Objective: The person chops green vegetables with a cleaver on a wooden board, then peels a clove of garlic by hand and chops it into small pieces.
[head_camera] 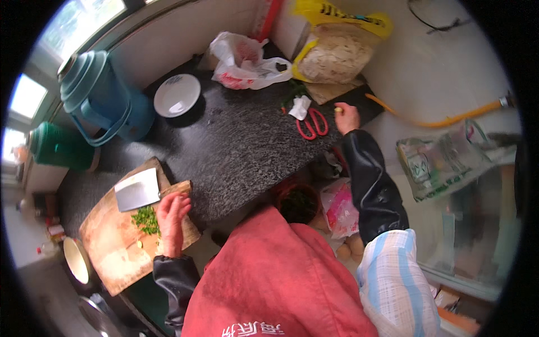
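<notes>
My left hand (172, 217) is over the right part of a wooden cutting board (109, 252), fingers apart, close to the wooden handle of a cleaver (138, 189). Chopped green herbs (145, 220) lie on the board beside it, with a small pale slice (140, 244) nearby. At the right end of the dark stone counter, my right hand (347, 118) pinches a small yellowish piece (338, 109), its kind unclear. Scissors with red handles (311, 124) and a crumpled white tissue (300, 108) lie to its left.
A white bowl (177, 95), a blue vacuum flask (109, 101) and a green container (61, 147) stand along the window side. White plastic bags (246, 63) and a yellow bag (337, 52) occupy the back. A red bin (300, 203) with greens sits below the counter edge.
</notes>
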`<act>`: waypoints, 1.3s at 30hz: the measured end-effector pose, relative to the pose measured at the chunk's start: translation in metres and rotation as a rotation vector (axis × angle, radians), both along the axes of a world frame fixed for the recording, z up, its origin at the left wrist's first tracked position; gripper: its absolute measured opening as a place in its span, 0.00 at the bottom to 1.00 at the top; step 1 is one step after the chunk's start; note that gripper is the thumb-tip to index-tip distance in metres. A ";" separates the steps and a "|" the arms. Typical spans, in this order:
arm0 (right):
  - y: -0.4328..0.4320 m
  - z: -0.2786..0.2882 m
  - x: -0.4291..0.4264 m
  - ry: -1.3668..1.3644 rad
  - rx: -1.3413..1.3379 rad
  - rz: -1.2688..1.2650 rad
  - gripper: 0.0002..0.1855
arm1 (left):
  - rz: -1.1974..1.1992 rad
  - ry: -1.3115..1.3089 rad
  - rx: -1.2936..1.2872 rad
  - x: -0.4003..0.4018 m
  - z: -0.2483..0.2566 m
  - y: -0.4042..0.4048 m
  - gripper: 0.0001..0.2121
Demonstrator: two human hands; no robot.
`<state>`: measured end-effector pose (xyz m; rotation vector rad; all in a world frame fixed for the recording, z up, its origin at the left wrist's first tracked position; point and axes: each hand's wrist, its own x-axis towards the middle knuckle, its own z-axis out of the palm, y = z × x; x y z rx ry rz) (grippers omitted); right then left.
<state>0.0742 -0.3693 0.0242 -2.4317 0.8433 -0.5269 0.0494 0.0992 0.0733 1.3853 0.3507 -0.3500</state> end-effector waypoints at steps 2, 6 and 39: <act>-0.026 -0.015 0.011 0.195 -0.140 0.037 0.18 | 0.179 -0.001 0.081 -0.013 -0.007 0.036 0.09; -0.065 -0.041 0.012 0.493 -0.305 0.126 0.19 | 0.414 -0.061 0.430 -0.021 -0.010 0.102 0.09; 0.318 0.064 0.037 -0.184 0.020 1.336 0.15 | 0.187 -0.674 0.927 -0.053 -0.068 0.088 0.05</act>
